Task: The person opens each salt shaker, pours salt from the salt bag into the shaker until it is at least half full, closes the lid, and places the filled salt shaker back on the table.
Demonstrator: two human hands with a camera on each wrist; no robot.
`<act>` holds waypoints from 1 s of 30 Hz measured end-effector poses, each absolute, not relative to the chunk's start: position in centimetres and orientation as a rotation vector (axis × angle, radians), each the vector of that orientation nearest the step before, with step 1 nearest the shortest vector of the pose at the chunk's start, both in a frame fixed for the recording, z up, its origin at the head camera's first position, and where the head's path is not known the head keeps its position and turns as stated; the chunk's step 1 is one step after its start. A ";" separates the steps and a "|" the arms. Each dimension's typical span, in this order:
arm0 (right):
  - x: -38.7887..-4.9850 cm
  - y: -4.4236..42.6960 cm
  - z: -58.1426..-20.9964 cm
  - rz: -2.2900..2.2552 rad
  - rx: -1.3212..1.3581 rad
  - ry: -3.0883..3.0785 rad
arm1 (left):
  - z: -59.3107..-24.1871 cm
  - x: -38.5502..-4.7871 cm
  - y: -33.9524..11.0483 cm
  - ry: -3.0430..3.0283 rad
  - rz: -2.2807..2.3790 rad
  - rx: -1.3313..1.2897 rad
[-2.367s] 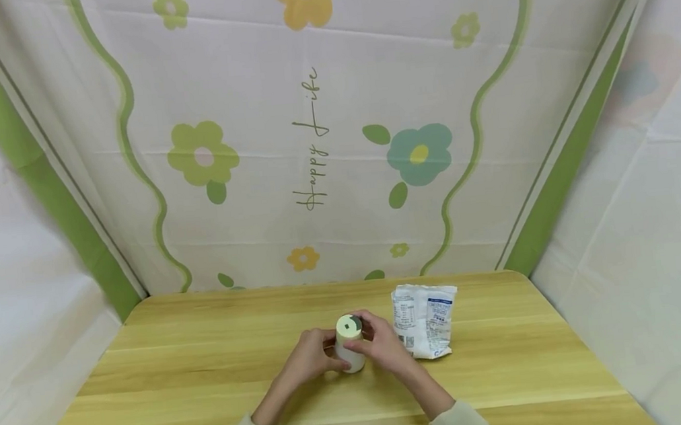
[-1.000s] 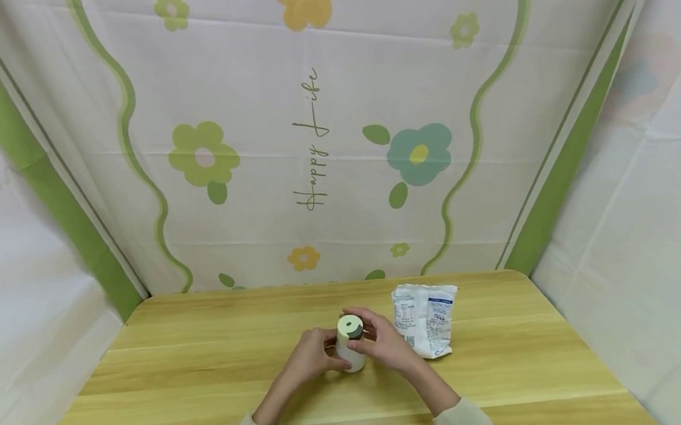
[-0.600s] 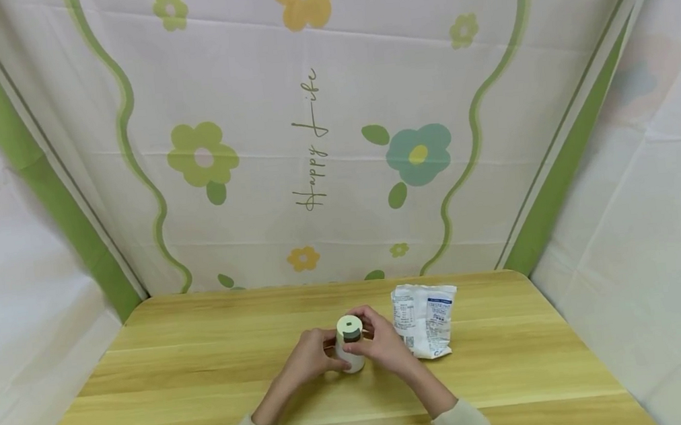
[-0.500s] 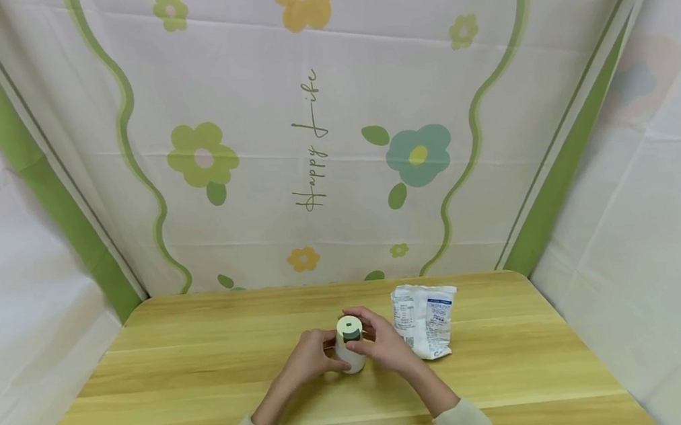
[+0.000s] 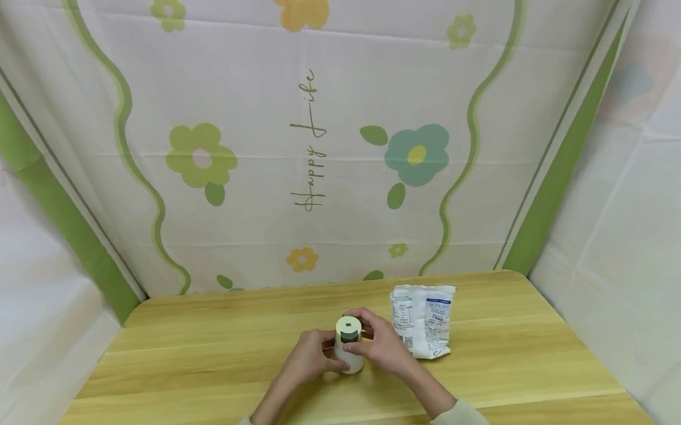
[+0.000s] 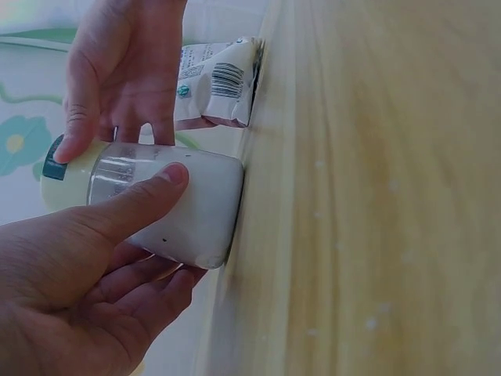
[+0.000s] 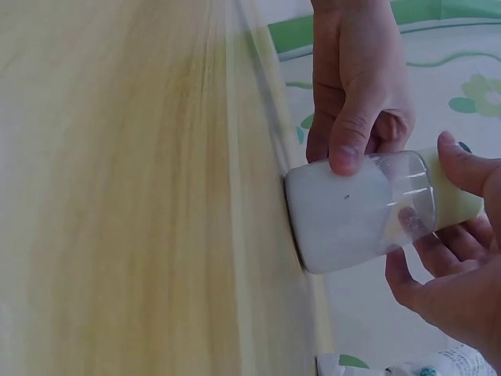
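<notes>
Upright on the wooden table stands a clear seasoning jar (image 5: 347,362), filled most of the way with white granules. Its pale cream lid (image 5: 346,324) has a dark green patch, now at the near side, and a small dark mark in the middle. My left hand (image 5: 309,358) holds the jar's body low on the left, thumb in front and fingers behind, clear in the left wrist view. My right hand (image 5: 384,345) grips the lid from the right, thumb at the front; in the right wrist view its fingers (image 7: 450,251) curl beneath the lid. The jar's base touches the table.
A crumpled white packet (image 5: 425,321) with printed text stands just right of my right hand, close to it. The wooden table (image 5: 210,386) runs back to a flowered fabric wall (image 5: 256,220). White fabric sides rise at left and right.
The lid has turned: its dark green patch went from the right side to the front. My right hand shifted slightly around the lid; my left hand and the jar's body stayed put.
</notes>
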State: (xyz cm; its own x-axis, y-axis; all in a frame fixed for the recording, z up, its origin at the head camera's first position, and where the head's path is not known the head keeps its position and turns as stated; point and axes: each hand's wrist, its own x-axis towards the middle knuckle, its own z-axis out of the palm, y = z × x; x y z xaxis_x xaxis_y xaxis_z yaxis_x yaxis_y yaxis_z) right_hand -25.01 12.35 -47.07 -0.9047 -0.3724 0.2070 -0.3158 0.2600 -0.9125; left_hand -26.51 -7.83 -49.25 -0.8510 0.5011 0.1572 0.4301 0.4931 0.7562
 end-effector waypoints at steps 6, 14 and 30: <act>-25.3 12.7 -47.2 -1.725 -0.722 2.428 | -49.4 -26.6 -7.8 2.645 1.299 0.819; -24.9 12.1 -47.1 -1.767 -0.622 2.488 | -49.2 -26.3 -7.5 2.711 1.267 0.826; -24.2 11.3 -47.6 -1.791 -0.569 2.604 | -48.9 -25.8 -7.4 2.765 1.242 0.875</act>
